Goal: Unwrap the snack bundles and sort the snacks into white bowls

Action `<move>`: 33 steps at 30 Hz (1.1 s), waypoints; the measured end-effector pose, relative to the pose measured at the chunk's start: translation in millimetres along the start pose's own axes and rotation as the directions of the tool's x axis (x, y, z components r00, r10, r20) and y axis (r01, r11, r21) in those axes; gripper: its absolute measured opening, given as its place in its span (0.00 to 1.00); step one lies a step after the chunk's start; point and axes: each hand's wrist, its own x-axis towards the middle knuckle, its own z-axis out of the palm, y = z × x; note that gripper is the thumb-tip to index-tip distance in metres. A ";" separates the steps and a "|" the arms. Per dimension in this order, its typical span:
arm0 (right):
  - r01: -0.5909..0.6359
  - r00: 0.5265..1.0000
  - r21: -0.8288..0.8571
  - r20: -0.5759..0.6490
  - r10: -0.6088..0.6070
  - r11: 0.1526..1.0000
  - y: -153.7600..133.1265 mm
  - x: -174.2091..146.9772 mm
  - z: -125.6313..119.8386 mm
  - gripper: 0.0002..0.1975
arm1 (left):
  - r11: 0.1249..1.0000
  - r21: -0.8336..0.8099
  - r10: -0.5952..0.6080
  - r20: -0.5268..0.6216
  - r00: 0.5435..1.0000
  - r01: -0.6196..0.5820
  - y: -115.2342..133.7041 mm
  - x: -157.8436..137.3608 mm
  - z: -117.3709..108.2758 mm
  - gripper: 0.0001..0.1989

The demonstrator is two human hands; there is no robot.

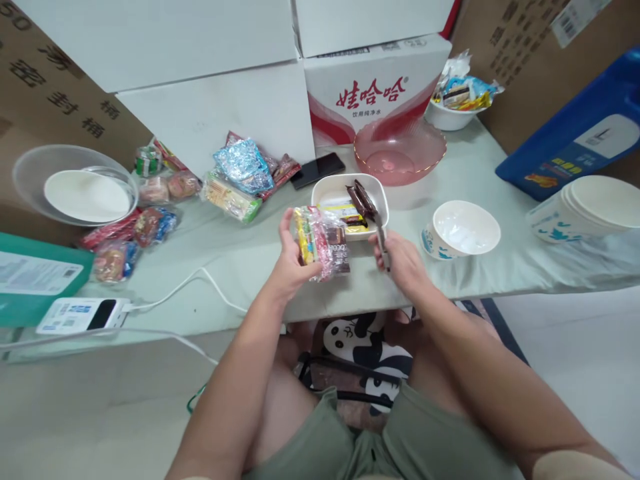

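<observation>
My left hand point(291, 263) is closed around a bundle of wrapped snacks point(320, 243) in yellow, red and dark brown wrappers, lifted at the table's front edge. In my right hand point(403, 261) is a slim grey tool that looks like tongs point(382, 243). Its far end meets dark brown wrapped bars point(363, 200) over a white square bowl point(380, 190). Whether the tool grips them or only touches them I cannot tell. Inside that bowl lie yellow wrapped snacks point(350, 213), partly hidden behind the bundle.
Loose snack packets point(245, 167) and a black phone point(319, 170) lie behind the bowl. A pink glass bowl point(400, 150) stands back right, paper bowls point(465, 227) to the right. At left are a clear bowl point(30, 173), more snacks point(115, 260) and a white corded device point(83, 315).
</observation>
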 end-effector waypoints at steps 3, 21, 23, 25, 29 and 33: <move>-0.094 0.970 0.193 0.240 0.046 0.977 -10.9 -14.0 15.1 0.23 | 0.995 0.099 -0.036 0.066 0.997 0.029 -9.3 -0.8 4.5 0.68; 0.199 0.959 -0.322 0.259 -0.116 0.926 -18.6 -37.1 32.4 0.21 | 0.980 0.082 0.189 -0.094 0.977 -0.182 0.3 -3.7 15.0 0.69; 0.223 0.952 -0.354 0.280 -0.125 0.908 -17.5 -38.4 28.2 0.20 | 0.972 0.001 0.234 -0.157 0.960 -0.236 6.7 -2.3 10.9 0.71; 0.206 0.969 -0.401 0.211 -0.129 0.893 -14.1 -34.1 18.8 0.17 | 0.963 -0.076 0.239 -0.214 0.947 -0.260 12.5 -0.5 6.8 0.70; 0.104 0.989 -0.667 -0.007 -0.146 0.737 1.6 -15.8 -6.6 0.14 | 0.944 -0.207 0.189 -0.295 0.937 -0.256 18.2 4.8 -1.5 0.54; 0.114 0.974 -0.823 -0.017 -0.224 0.557 13.8 -7.8 -17.4 0.13 | 0.957 -0.218 0.114 -0.324 0.939 -0.192 13.0 9.9 -4.7 0.40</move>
